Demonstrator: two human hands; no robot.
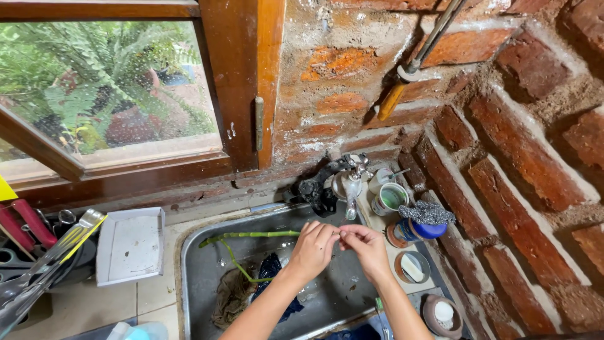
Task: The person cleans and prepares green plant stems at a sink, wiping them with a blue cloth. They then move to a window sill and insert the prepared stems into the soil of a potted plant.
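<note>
My left hand (314, 247) and my right hand (367, 247) meet over a metal sink (202, 272), just below the tap (349, 184). Both pinch the end of a long green plant stem (251, 235) that runs left across the basin, with a thinner green shoot (236, 264) branching downward from it. The fingers are closed on the stem's end. A brown rag (231, 297) and a dark blue cloth (272, 267) lie in the basin under my left forearm.
Right of the sink stand a white cup (390, 198), a steel scourer on a blue jar (423, 221), and dishes with soap (413, 267). A white tray (130, 245) and a utensil rack (38, 252) sit left. Brick wall and window behind.
</note>
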